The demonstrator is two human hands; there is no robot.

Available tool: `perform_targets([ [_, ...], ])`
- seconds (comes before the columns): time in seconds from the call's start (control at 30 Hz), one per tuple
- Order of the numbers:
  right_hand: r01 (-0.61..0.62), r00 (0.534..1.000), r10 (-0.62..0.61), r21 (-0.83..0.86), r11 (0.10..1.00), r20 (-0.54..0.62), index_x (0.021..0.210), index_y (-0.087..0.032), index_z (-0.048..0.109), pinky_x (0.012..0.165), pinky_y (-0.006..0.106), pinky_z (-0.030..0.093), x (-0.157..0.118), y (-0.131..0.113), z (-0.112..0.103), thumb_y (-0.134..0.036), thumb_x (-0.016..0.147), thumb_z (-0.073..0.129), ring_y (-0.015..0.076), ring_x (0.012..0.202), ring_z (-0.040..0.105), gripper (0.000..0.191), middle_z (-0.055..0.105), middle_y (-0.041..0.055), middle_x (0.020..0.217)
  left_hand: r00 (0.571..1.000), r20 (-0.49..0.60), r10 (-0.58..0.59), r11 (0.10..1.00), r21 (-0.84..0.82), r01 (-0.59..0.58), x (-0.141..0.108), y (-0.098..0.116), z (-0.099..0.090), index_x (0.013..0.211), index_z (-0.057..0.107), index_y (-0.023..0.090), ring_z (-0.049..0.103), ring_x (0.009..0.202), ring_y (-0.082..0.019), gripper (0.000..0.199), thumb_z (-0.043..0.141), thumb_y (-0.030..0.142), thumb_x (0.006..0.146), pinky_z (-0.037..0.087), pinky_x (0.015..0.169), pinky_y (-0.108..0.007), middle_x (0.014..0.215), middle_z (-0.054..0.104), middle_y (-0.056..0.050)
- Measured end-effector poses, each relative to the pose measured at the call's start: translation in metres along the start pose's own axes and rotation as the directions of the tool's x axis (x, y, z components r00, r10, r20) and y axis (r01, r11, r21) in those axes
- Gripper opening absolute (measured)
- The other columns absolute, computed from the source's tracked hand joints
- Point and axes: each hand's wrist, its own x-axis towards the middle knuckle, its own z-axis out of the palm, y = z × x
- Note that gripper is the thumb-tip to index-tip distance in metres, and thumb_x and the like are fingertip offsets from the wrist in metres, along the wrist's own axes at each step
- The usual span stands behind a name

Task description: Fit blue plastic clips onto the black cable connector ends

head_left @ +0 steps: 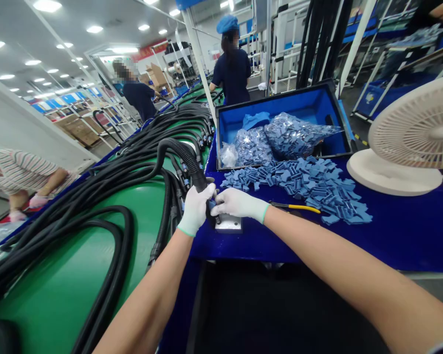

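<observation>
Your bare forearms (153, 290) are reaching over the blue worktop (266, 246); white-gloved left fingers (204, 194) are gripping the down-pointing black ribbed plastic hose (187, 158), right fingers (223, 198) touching its small blue piece (212, 204) from the right, grip unclear.

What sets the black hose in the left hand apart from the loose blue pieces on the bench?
The black hose is long and arched, while the blue pieces are small and angular.
The black hose is gripped by the left hand; the blue pieces lie heaped on the bench.
</observation>
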Motion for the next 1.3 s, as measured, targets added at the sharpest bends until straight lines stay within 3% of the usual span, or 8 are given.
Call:
perform_targets([
  [0.17, -0.035, 0.999, 0.035, -0.053, 0.998, -0.005, 0.072, -0.018, 0.071, 0.056, 0.026, 0.030, -0.004, 0.002, -0.002, -0.061, 0.078, 0.076, 0.0139, 0.061, 0.053, 0.044, 0.062, -0.0010, 0.065, 0.996, -0.090, -0.025, 0.994, 0.099, 0.034, -0.010, 0.000, -0.029, 0.114, 0.063, 0.016, 0.067, 0.076, -0.020, 0.051, 0.066, 0.060, 0.088, 0.057, 0.077, -0.034, 0.084, 0.068, -0.007],
  [0.33, 0.008, 1.000, -0.008, -0.090, 0.996, 0.004, 0.090, -0.021, 0.077, 0.066, 0.025, 0.040, -0.013, 0.004, -0.001, -0.053, 0.088, 0.069, 0.0167, 0.074, 0.062, 0.034, 0.074, 0.0024, 0.084, 0.907, -0.414, -0.082, 0.892, 0.376, 0.252, -0.067, 0.002, -0.144, 0.130, 0.055, 0.019, 0.063, 0.068, -0.017, 0.055, 0.059, 0.058, 0.091, 0.056, 0.070, -0.032, 0.091, 0.067, -0.006],
  [0.47, 0.030, 0.999, -0.033, -0.229, 0.973, -0.009, 0.098, -0.024, 0.078, 0.072, 0.026, 0.043, -0.009, 0.011, 0.006, -0.044, 0.091, 0.064, 0.0188, 0.083, 0.067, 0.025, 0.077, 0.0026, 0.095, 0.763, -0.630, -0.147, 0.641, 0.527, 0.558, -0.157, 0.000, -0.224, 0.155, 0.035, 0.020, 0.069, 0.101, -0.031, 0.082, 0.069, 0.046, 0.085, 0.050, 0.099, -0.049, 0.121, 0.067, -0.015],
  [0.63, -0.017, 1.000, 0.008, -0.379, 0.925, -0.026, 0.105, -0.028, 0.077, 0.074, 0.030, 0.044, 0.000, 0.016, 0.019, -0.044, 0.091, 0.061, 0.0230, 0.090, 0.069, 0.027, 0.078, 0.0036, 0.100, 0.775, -0.486, -0.403, 0.476, 0.612, 0.631, -0.252, -0.009, -0.250, 0.139, 0.060, 0.017, 0.058, 0.131, -0.034, 0.073, 0.076, 0.036, 0.070, 0.037, 0.120, -0.041, 0.139, 0.065, -0.012],
  [0.73, -0.043, 0.999, 0.031, -0.433, 0.900, -0.035, 0.107, -0.028, 0.077, 0.073, 0.032, 0.045, 0.001, 0.016, 0.024, -0.046, 0.092, 0.058, 0.0253, 0.090, 0.070, 0.030, 0.078, 0.0047, 0.100, 0.759, -0.398, -0.515, 0.308, 0.740, 0.598, -0.286, -0.006, -0.262, 0.137, 0.062, 0.020, 0.058, 0.133, -0.028, 0.059, 0.060, 0.046, 0.084, 0.040, 0.117, -0.034, 0.141, 0.065, -0.008],
  [0.93, -0.018, 0.999, 0.003, -0.420, 0.907, -0.036, 0.110, -0.028, 0.076, 0.077, 0.033, 0.048, -0.005, 0.014, 0.024, -0.040, 0.091, 0.056, 0.0263, 0.095, 0.072, 0.030, 0.078, 0.0044, 0.106, 0.499, -0.598, -0.627, -0.089, 0.691, 0.717, -0.332, 0.008, -0.281, 0.085, 0.072, 0.013, 0.072, 0.079, -0.047, 0.037, 0.070, 0.028, 0.051, 0.056, 0.077, -0.055, 0.067, 0.070, -0.017],
  [1.07, 0.016, 0.999, -0.029, -0.379, 0.925, -0.028, 0.110, -0.027, 0.076, 0.083, 0.034, 0.050, -0.009, 0.018, 0.022, -0.040, 0.091, 0.055, 0.0265, 0.099, 0.071, 0.031, 0.078, 0.0044, 0.108, 0.470, -0.529, -0.707, 0.081, 0.600, 0.796, -0.329, 0.043, -0.286, 0.095, 0.072, 0.014, 0.069, 0.064, -0.039, 0.052, 0.077, 0.032, 0.047, 0.056, 0.060, -0.047, 0.065, 0.070, -0.009],
  [1.3, 0.052, 0.998, -0.049, -0.154, 0.987, 0.028, 0.107, -0.023, 0.077, 0.089, 0.035, 0.053, -0.025, -0.004, 0.026, -0.044, 0.091, 0.058, 0.0262, 0.100, 0.071, 0.032, 0.077, 0.0061, 0.107, 0.803, -0.429, -0.415, 0.710, 0.400, 0.580, -0.250, 0.133, -0.288, 0.126, 0.062, 0.014, 0.069, 0.091, -0.028, 0.062, 0.053, 0.061, 0.088, 0.059, 0.087, -0.043, 0.113, 0.070, -0.014],
])
